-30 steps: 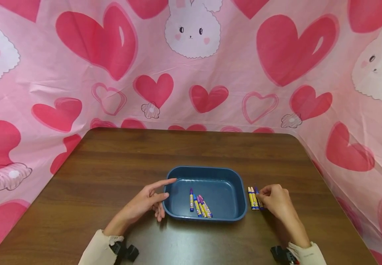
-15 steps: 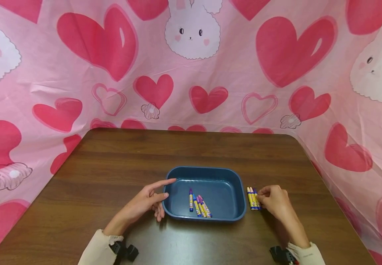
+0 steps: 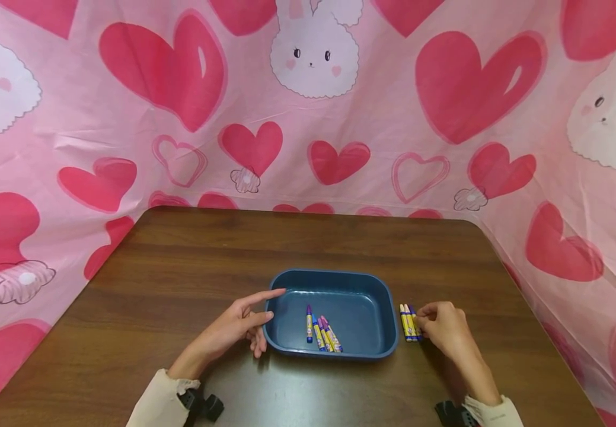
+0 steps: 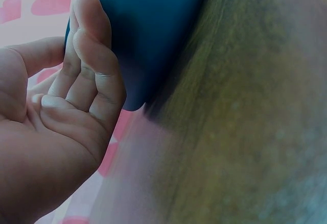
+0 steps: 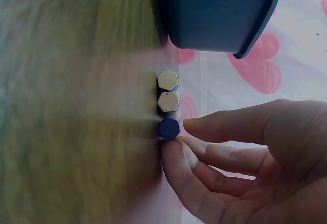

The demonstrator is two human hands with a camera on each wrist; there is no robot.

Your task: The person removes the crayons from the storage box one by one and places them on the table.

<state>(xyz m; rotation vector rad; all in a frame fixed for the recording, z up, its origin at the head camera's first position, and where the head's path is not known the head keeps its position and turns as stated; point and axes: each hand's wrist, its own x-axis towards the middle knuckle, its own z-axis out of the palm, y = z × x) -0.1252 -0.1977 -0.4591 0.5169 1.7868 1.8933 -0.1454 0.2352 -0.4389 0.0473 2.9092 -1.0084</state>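
We see two bare hands at work over a brown wooden table, where a blue tray sits with a small group of crayons in it. Our left hand is at the tray's left end, spread fairly wide: the index finger stretches over the rim, the thumb lies at the rim below it, and the remaining fingers bend loosely beside the outer wall. Our right hand is narrowed to a pinch, thumb and fingertips meeting at the dark blue crayon, which lies on the table just beside the tray's right end. That crayon closes a tight row, next to a cream crayon and then a pale yellow crayon, nearest the tray. Inside the tray, toward the near left, we have a purple crayon slightly apart, then a blue crayon and two pinkish crayons leaning close together. Cream sleeves and black wristbands show on both arms, and a pink cloth with red hearts and white rabbits hangs behind.
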